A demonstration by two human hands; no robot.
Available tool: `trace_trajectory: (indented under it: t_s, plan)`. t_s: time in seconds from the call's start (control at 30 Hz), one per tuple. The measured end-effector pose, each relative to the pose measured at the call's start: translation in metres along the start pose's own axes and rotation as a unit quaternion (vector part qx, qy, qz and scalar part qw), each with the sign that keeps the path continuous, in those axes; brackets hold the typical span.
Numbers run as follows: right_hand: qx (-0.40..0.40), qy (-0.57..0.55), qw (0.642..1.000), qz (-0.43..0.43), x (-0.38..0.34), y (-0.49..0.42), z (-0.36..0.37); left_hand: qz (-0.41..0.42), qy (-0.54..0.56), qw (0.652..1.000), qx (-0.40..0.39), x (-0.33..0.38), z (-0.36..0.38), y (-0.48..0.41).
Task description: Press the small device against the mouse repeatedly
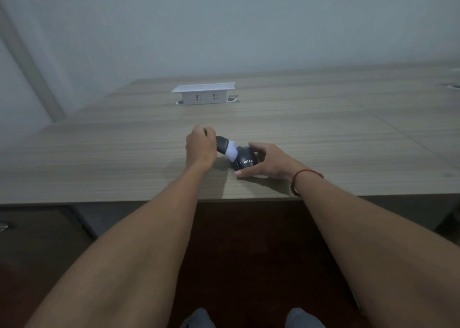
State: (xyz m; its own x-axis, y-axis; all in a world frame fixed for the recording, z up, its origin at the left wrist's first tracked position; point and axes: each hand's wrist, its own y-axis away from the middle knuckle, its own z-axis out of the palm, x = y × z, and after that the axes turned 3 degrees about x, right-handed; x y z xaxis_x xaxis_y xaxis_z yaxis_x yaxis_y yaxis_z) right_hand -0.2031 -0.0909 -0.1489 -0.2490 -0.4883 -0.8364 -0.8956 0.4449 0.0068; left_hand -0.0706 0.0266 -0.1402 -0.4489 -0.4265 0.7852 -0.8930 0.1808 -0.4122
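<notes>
A dark rolled sock bundle with white lettering lies on the wooden table, near its front edge. From it a dark and white sock end stretches up to the left. My left hand grips that end with curled fingers. My right hand cups the bundle from the right, thumb laid along its near side and fingers round its far side. A red string bracelet circles my right wrist.
A white pop-up socket box stands raised from the table at the back centre. Another cable opening shows at the far right. A wall runs behind the table. Below the front edge are dark floor and my knees.
</notes>
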Motion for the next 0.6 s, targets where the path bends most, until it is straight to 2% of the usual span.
trace_trajectory:
  t_s: [0.07, 0.17, 0.33, 0.47, 0.6]
  plan:
    - [0.013, 0.000, 1.000, -0.014, 0.002, -0.001, 0.004, 0.044, 0.028, 0.998, -0.031, 0.008, -0.005, 0.005]
    - [0.049, 0.030, 0.998, -0.031, 0.001, 0.000, 0.011, 0.062, 0.025, 0.996, -0.060, 0.015, -0.003, 0.013]
    - [0.058, 0.060, 0.996, -0.015, -0.003, 0.003, 0.011, -0.016, -0.025, 0.999, 0.027, 0.007, -0.004, 0.012]
    - [0.051, 0.079, 0.995, -0.011, -0.007, 0.005, 0.009, -0.007, 0.010, 1.000, -0.004, 0.008, -0.003, 0.010]
    - [0.067, 0.097, 0.993, -0.003, -0.005, 0.001, 0.014, -0.073, -0.038, 0.996, 0.029, 0.011, -0.003, 0.010]
